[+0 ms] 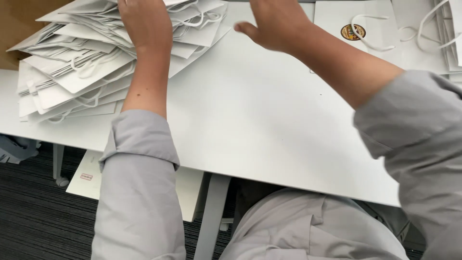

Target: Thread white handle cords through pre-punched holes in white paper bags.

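Left hand (144,24) on fanned stack of white paper bags (82,72)

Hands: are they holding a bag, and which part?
The left hand rests flat on the bag pile; its fingers are cut off, so any grip cannot be told. The right hand holds nothing.

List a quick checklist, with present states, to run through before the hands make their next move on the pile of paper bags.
1. Left hand rests on the pile of white paper bags: ok.
2. Pile squared up: not ok, bags fan out unevenly.
3. Right hand free of any bag: ok, fingers spread above the table.
4. Bag with the round sticker lies flat, apart from the pile: ok.
5. Left hand's grip on a bag: cannot tell, fingertips out of frame.
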